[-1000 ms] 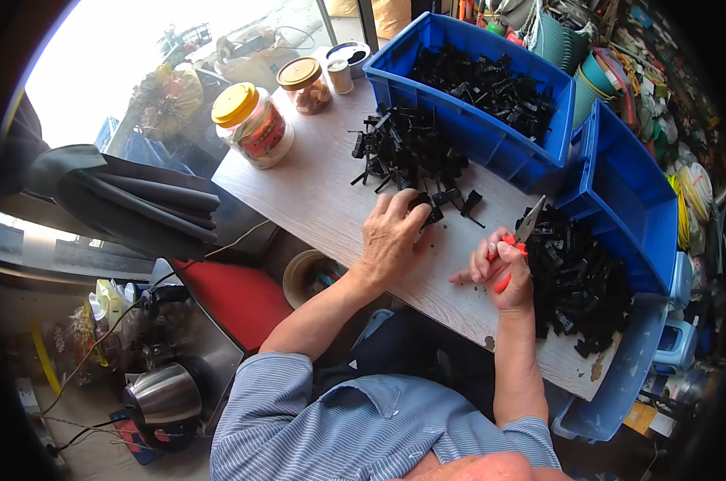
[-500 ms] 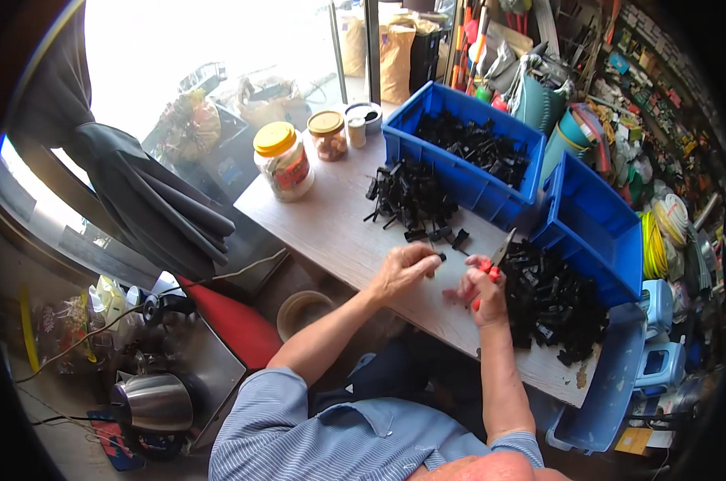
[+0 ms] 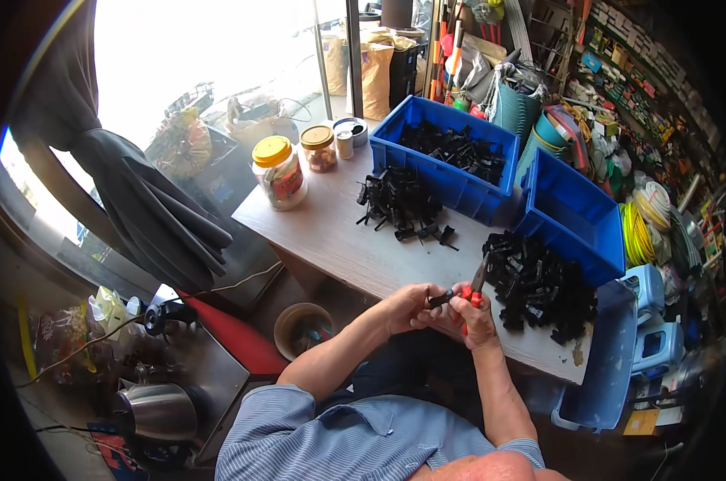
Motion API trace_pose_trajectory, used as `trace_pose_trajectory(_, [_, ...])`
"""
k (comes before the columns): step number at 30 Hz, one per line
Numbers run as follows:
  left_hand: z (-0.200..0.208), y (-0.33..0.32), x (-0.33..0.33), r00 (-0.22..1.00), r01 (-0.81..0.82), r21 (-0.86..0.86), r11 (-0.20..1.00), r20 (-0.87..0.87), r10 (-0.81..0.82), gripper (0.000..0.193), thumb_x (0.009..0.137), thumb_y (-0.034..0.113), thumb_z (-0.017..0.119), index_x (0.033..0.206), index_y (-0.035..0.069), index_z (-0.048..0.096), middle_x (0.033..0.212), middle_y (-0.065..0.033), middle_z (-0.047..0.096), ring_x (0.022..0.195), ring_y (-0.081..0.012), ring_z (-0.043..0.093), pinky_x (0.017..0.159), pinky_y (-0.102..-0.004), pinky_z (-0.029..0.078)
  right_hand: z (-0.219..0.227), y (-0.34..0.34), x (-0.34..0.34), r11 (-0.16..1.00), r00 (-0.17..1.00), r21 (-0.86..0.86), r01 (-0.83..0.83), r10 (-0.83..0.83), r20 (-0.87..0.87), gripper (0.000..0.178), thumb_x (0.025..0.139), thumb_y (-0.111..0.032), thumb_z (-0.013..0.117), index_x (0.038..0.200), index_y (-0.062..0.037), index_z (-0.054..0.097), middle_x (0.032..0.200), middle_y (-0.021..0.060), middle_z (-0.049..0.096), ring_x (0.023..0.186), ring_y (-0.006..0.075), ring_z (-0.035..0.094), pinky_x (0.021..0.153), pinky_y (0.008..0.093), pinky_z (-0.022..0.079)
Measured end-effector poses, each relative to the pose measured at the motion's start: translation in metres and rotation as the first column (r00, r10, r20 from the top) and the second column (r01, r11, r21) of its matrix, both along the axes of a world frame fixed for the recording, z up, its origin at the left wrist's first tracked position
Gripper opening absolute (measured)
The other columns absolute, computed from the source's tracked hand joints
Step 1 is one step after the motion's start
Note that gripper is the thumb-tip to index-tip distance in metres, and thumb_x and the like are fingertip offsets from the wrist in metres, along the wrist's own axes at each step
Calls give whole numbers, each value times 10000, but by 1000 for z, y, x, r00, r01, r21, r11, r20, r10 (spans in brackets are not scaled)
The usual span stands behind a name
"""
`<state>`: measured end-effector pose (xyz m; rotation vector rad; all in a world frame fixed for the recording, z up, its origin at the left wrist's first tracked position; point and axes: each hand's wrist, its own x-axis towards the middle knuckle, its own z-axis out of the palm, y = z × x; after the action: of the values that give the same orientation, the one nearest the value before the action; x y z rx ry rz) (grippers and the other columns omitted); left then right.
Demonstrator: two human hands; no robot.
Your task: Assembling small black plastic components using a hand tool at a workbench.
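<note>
Both hands (image 3: 447, 309) have drawn back, apparently gripping cutters (image 3: 473, 290).

1. Bare pale wooden tabletop (image 3: 331, 232) lies open between the yellow-lidded plastic jar (image 3: 278, 172) and the middle heap of small black plastic parts (image 3: 399, 200).
2. A second black parts heap (image 3: 539, 284) and two blue plastic bins (image 3: 451, 160) block the right side.

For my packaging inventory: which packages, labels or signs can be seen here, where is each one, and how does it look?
Plastic jar: table's far left corner, yellow lid, red and white label.
Smaller jar: right of it, clear, orange-brown lid.
Small white container: beside the blue bin, cylindrical.
Brown sacks: on the floor behind the table.
No screens visible.
</note>
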<state>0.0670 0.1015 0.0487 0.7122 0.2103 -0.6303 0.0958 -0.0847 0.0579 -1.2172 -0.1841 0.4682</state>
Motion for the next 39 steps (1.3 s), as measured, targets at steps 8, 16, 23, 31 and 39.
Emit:
trace_pose_trajectory(8, [-4, -21, -31, 981, -172, -40, 984, 84, 175, 422, 1011, 477, 460, 1084, 72, 551, 747, -62, 625, 509, -107, 510, 421, -196, 337, -12, -5, -26, 992, 997, 123, 25, -15, -81, 106, 833, -61, 583, 931, -62, 544, 698, 20, 554, 577, 122, 557, 547, 263, 481])
trace_pose_trajectory(16, [-1, -36, -52, 903, -332, 162, 929, 338, 264, 347, 1036, 290, 533, 1204, 3, 635, 774, -42, 657, 542, -61, 556, 445, -192, 401, 0, -4, -42, 988, 996, 152, 18, -4, -93, 46, 845, -61, 502, 891, -57, 503, 711, 70, 553, 600, 196, 623, 587, 412, 620])
trace_pose_trajectory(23, [-14, -44, -62, 864, -435, 292, 852, 402, 303, 298, 963, 253, 655, 1092, -14, 681, 714, -39, 650, 489, -54, 527, 402, -200, 386, -11, -2, -54, 980, 990, 193, 44, -17, -137, 96, 835, -41, 475, 927, -44, 501, 764, 119, 574, 636, 250, 648, 586, 483, 631])
trace_pose_trajectory(31, [-12, -52, -70, 926, -375, 199, 905, 42, 374, 194, 894, 235, 656, 853, 58, 587, 608, -19, 516, 440, -124, 464, 374, -259, 358, -19, 5, -73, 973, 972, 26, 229, -226, -68, 109, 826, -46, 566, 742, -108, 535, 666, -43, 480, 533, 63, 442, 490, 221, 372])
trace_pose_trajectory(39, [-29, -59, -81, 940, -315, 166, 934, -82, 331, 163, 855, 272, 599, 891, 115, 576, 600, -74, 528, 455, -216, 527, 389, -319, 378, -38, 7, -94, 967, 971, -91, 237, -239, -14, 179, 838, -58, 586, 696, -136, 508, 611, -60, 414, 506, 54, 385, 442, 246, 309])
